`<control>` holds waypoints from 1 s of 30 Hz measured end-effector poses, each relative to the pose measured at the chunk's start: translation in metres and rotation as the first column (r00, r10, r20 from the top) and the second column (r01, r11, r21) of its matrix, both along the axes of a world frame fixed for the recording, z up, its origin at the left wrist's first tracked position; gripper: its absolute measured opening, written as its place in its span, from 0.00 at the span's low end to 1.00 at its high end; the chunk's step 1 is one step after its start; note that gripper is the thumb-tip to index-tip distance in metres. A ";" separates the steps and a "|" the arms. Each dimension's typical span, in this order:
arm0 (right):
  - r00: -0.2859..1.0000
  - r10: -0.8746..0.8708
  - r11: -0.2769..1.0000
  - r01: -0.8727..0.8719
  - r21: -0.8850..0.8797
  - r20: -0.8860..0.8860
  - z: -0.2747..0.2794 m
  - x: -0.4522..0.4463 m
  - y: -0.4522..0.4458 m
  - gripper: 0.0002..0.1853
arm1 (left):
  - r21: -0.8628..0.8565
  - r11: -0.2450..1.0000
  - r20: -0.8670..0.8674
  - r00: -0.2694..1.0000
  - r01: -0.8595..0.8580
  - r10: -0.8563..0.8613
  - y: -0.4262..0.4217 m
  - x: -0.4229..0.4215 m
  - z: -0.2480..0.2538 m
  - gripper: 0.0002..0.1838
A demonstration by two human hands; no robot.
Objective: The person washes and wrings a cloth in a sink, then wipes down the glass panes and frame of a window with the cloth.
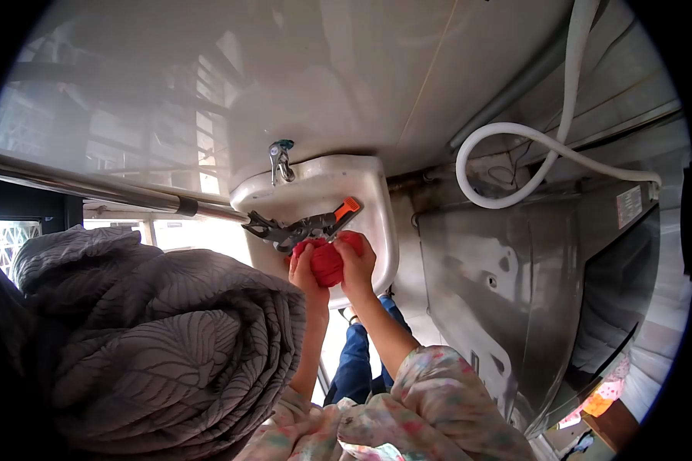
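Observation:
Both my hands hold a bunched red cloth (pixel 327 263) over the front part of a white sink (pixel 379 223). My left hand (pixel 305 270) grips its left side and my right hand (pixel 357 265) its right side, with the fingers wrapped round it. Just beyond the cloth, a dark grey tool with an orange end (pixel 347 207) lies across the basin, partly hidden by the cloth and my hands. A metal faucet (pixel 281 163) stands at the back of the sink.
A large grey patterned fabric (pixel 169 346) hangs at the left, near my left forearm. A metal pole (pixel 115 188) runs from the left towards the sink. On the right are a grey washing machine (pixel 500 269) and a looped white hose (pixel 473 196).

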State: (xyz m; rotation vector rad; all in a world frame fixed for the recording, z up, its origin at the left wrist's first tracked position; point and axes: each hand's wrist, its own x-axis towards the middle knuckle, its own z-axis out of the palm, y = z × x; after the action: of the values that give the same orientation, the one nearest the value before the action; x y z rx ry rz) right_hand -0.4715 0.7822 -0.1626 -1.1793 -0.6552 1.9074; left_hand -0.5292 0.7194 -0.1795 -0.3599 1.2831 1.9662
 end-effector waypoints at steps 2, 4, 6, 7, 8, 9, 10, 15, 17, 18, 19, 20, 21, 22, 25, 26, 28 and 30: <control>0.995 -0.066 0.981 0.050 -0.186 -0.078 0.001 0.001 0.002 0.07 | -0.097 0.995 -0.275 0.960 0.016 -0.042 0.002 0.007 0.008 0.09; 0.979 -0.078 0.950 0.016 -0.313 -0.186 -0.004 0.004 0.005 0.09 | -0.200 0.980 -0.492 0.865 0.000 -0.100 0.009 0.013 0.032 0.04; 0.939 0.000 0.894 -0.154 -0.422 -0.343 -0.015 0.007 0.010 0.12 | -0.368 0.929 -0.771 0.572 -0.041 -0.280 0.009 0.015 0.049 0.06; 0.906 0.030 0.854 -0.243 -0.460 -0.422 -0.020 0.008 0.012 0.13 | -0.436 0.896 -0.845 0.383 -0.088 -0.373 0.009 0.017 0.055 0.07; 0.888 0.086 0.815 -0.324 -0.480 -0.452 -0.014 0.008 0.015 0.17 | -0.440 0.895 -0.845 0.373 -0.076 -0.384 0.008 0.019 0.060 0.11; 0.861 0.162 0.780 -0.411 -0.472 -0.482 -0.014 0.006 0.019 0.18 | -0.448 0.891 -0.872 0.257 -0.076 -0.416 0.007 0.018 0.066 0.11; 0.827 0.236 0.738 -0.494 -0.460 -0.510 -0.014 0.004 0.022 0.18 | -0.455 0.887 -0.886 0.137 -0.078 -0.442 0.006 0.016 0.072 0.12; 0.564 0.546 0.485 -0.816 -0.315 -0.619 0.009 -0.005 0.045 0.20 | -0.461 0.887 -0.858 -0.265 0.021 -0.440 0.000 0.014 0.090 0.09; 0.474 0.673 0.396 -0.879 -0.265 -0.568 0.008 -0.015 0.047 0.19 | -0.456 0.887 -0.841 -0.360 0.071 -0.403 -0.006 0.012 0.088 0.10; 0.419 0.711 0.338 -0.908 -0.247 -0.565 0.017 -0.018 0.050 0.18 | -0.473 0.876 -0.820 -0.410 0.092 -0.400 -0.008 0.011 0.090 0.11; 0.360 0.746 0.277 -0.933 -0.231 -0.561 0.021 -0.020 0.052 0.18 | -0.491 0.864 -0.797 -0.458 0.113 -0.393 -0.010 0.010 0.090 0.12; 0.294 0.807 0.250 -0.956 -0.156 -0.512 0.015 -0.026 0.051 0.17 | -0.487 0.867 -0.769 -0.524 0.107 -0.367 -0.012 0.010 0.082 0.13; 0.231 0.859 0.199 -0.973 -0.117 -0.458 0.015 -0.029 0.053 0.18 | -0.480 0.871 -0.737 -0.586 0.103 -0.337 -0.013 0.009 0.076 0.13; 0.165 0.902 0.144 -0.986 -0.083 -0.399 0.016 -0.031 0.055 0.19 | -0.487 0.866 -0.708 -0.632 0.114 -0.315 -0.014 0.009 0.070 0.13; -0.003 0.976 -0.008 -1.000 -0.022 -0.219 0.022 -0.040 0.061 0.18 | -0.520 0.848 -0.624 -0.725 0.106 -0.291 -0.013 0.009 0.060 0.12; -0.058 0.988 -0.056 -0.998 0.018 -0.145 0.015 -0.045 0.060 0.17 | -0.532 0.840 -0.606 -0.741 0.106 -0.290 -0.013 0.008 0.057 0.12; -0.083 0.994 -0.084 -0.996 -0.004 -0.069 0.011 -0.048 0.055 0.13 | -0.554 0.824 -0.587 -0.757 0.117 -0.286 -0.014 0.008 0.055 0.12; -0.100 0.994 -0.100 -0.995 -0.008 0.037 0.007 -0.049 0.052 0.12 | -0.576 0.808 -0.565 -0.776 0.126 -0.281 -0.015 0.008 0.053 0.12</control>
State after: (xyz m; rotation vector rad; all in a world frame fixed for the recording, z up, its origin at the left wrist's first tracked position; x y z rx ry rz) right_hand -0.5208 0.8345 -0.1557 -0.4975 -2.0776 3.0656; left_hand -0.5215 0.7045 -0.1268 2.5894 1.9247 0.8138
